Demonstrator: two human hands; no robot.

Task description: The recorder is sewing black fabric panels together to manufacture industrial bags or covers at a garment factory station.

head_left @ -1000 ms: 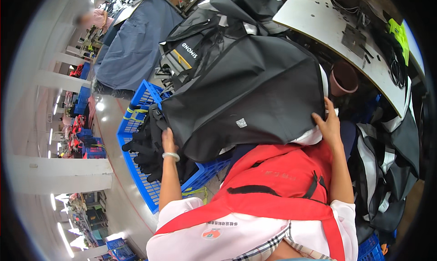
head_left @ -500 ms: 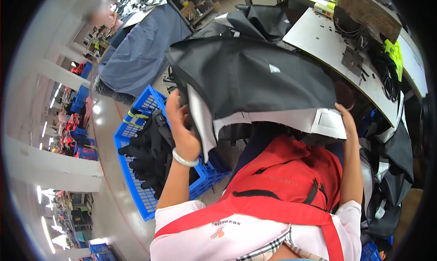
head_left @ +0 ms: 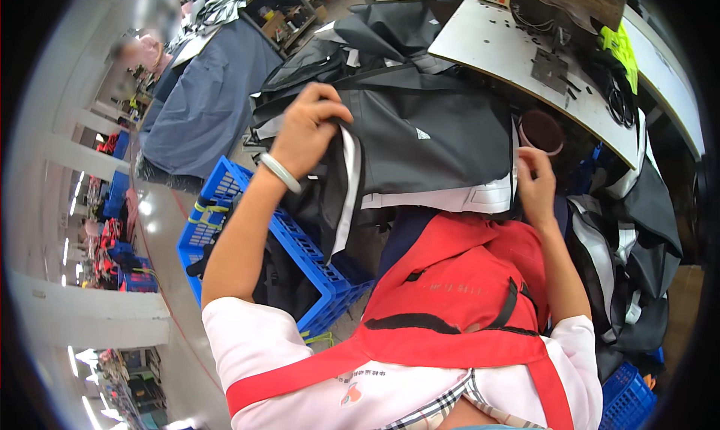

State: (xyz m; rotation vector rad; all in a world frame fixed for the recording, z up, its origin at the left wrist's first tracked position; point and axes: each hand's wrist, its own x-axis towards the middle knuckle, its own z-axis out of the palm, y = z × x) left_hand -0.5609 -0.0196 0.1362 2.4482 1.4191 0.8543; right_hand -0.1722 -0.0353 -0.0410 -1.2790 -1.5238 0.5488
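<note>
A large black coated-fabric piece (head_left: 442, 137) with a pale backing and a small white mark lies spread in front of me. My left hand (head_left: 309, 130) is closed at its far left side, fingers curled over the upper edge. From there a narrow flap (head_left: 349, 175) with a white underside hangs down. My right hand (head_left: 535, 181) is at the right edge, thumb and fingers bent together on the border. Along the near side, the pale backing (head_left: 442, 199) faces up. What lies under the piece is mostly hidden.
A blue plastic basket (head_left: 319, 269) holding black items stands at my left. White worktable (head_left: 480, 43) with a machine is at the far right. More black pieces (head_left: 397, 28) are heaped beyond, and others (head_left: 637, 235) hang at right. A person (head_left: 150, 51) is far left.
My left hand has moved up and away from me and closed on the piece's edge; it was open beside it. My right hand shifted left. The piece now lies lower and flatter.
</note>
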